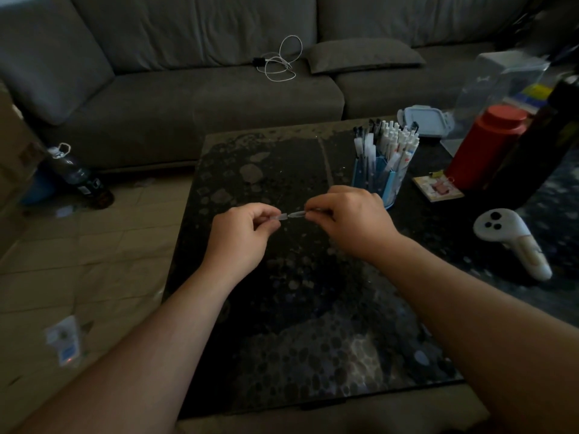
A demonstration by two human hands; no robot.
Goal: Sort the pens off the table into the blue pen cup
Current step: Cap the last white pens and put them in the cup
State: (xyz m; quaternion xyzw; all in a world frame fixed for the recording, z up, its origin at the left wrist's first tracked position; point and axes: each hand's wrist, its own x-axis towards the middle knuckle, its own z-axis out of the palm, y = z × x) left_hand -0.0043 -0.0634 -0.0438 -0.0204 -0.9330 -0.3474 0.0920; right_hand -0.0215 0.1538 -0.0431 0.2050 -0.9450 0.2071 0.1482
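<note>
My left hand [242,234] pinches a small clear pen cap [279,217] above the middle of the dark table [282,324]. My right hand [347,219] grips a pen [297,214], most of it hidden in the fist, with its tip pointing left at the cap. Cap and tip are almost touching. Just behind my right hand stands the blue pen cup [377,177], filled with several white and black-capped pens [393,137].
A red canister [484,145], a dark tall bottle [539,139], a small card with binder clips [437,189], a lidded plastic box [424,120] and a white controller [513,242] crowd the table's right side. A grey sofa [203,98] stands behind, and a bottle [78,177] on the floor at left.
</note>
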